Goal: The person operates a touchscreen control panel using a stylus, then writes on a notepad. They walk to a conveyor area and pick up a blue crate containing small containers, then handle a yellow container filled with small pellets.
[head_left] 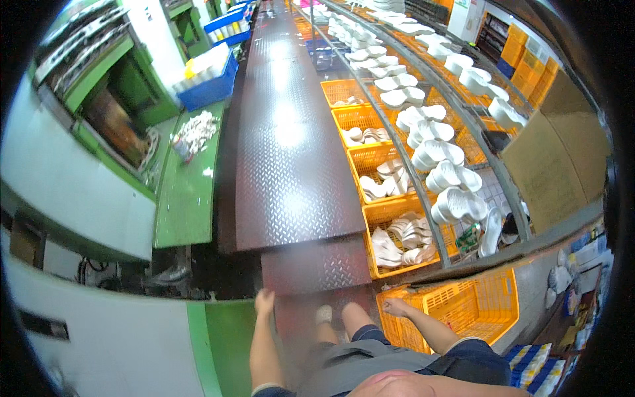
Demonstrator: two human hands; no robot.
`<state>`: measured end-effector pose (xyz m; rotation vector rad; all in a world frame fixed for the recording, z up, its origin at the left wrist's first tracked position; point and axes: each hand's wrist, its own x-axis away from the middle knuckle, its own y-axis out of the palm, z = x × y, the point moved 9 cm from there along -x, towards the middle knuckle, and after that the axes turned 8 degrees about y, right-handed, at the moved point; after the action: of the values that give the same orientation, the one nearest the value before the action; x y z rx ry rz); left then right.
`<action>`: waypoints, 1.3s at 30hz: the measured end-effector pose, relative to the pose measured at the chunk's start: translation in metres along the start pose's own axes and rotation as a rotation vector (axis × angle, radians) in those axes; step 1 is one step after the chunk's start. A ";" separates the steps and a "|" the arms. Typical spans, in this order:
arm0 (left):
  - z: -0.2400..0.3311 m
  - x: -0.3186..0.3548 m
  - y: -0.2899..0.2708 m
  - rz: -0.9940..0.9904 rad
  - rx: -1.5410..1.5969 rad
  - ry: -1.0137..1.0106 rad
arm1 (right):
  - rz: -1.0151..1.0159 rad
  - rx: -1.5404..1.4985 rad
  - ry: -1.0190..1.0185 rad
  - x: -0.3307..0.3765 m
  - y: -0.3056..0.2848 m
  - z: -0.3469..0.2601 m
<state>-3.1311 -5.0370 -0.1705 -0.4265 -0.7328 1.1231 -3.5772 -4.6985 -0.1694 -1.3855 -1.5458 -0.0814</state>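
My left hand (264, 302) hangs at my side by the edge of a green machine cover (228, 337), fingers loosely curled with nothing in them. My right hand (395, 307) reaches out to the rim of an empty orange plastic crate (476, 298) and rests on it; I cannot tell if the fingers grip it. I stand on a dark chequer-plate step (317, 264), one foot (323, 313) showing below.
A long chequer-plate walkway (291, 132) runs ahead. To its right, orange crates (377, 159) hold white shoe soles, and a rack (430, 126) carries more white soles. Left are green machines (119, 112), a green bench (192, 178) and a blue bin (211, 86). Cardboard (549, 165) stands at right.
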 end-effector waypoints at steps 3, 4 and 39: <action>0.228 -0.158 -0.029 0.017 0.093 0.289 | -0.023 0.008 0.141 -0.008 -0.043 0.021; 0.294 -0.188 -0.038 0.043 0.153 0.399 | -0.085 0.039 0.220 -0.012 -0.051 0.036; 0.790 -1.004 -0.206 0.041 0.160 0.333 | 0.176 0.075 0.063 -0.512 -0.838 -0.345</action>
<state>-3.8032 -6.0794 0.2000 -0.4794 -0.3417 1.1050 -4.1017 -5.5568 0.0966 -1.4401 -1.3558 0.0394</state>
